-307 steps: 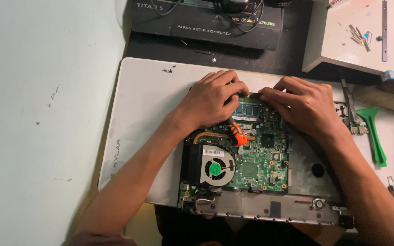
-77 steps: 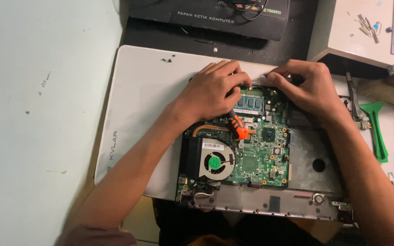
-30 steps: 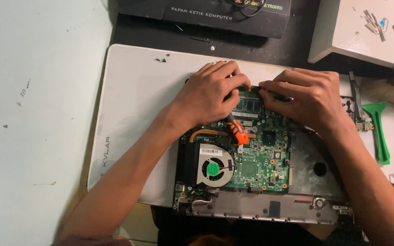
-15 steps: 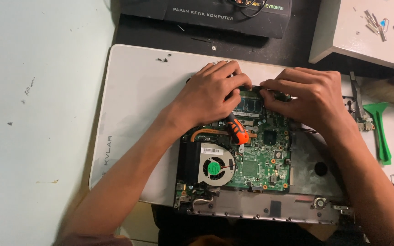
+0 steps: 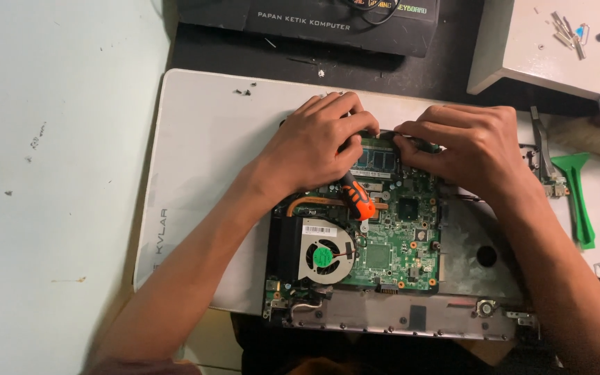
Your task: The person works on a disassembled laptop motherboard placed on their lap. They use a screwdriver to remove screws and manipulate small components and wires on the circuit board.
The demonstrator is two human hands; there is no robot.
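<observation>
An opened laptop base lies on a white mat, with the green motherboard and its round fan bare. My left hand rests on the board's top left. It grips an orange and black screwdriver, whose handle pokes out under the palm. My right hand is beside it, fingertips pinching the top right edge of the memory module. The fingertips of both hands meet over that module and hide its upper edge.
A green plastic pry tool and a metal hinge lie right of the laptop. A black box stands at the back. A white tray with small screws is at the back right. A pale table surface spreads to the left.
Both hands stay at the memory module, with only small finger shifts. The view has moved slightly.
</observation>
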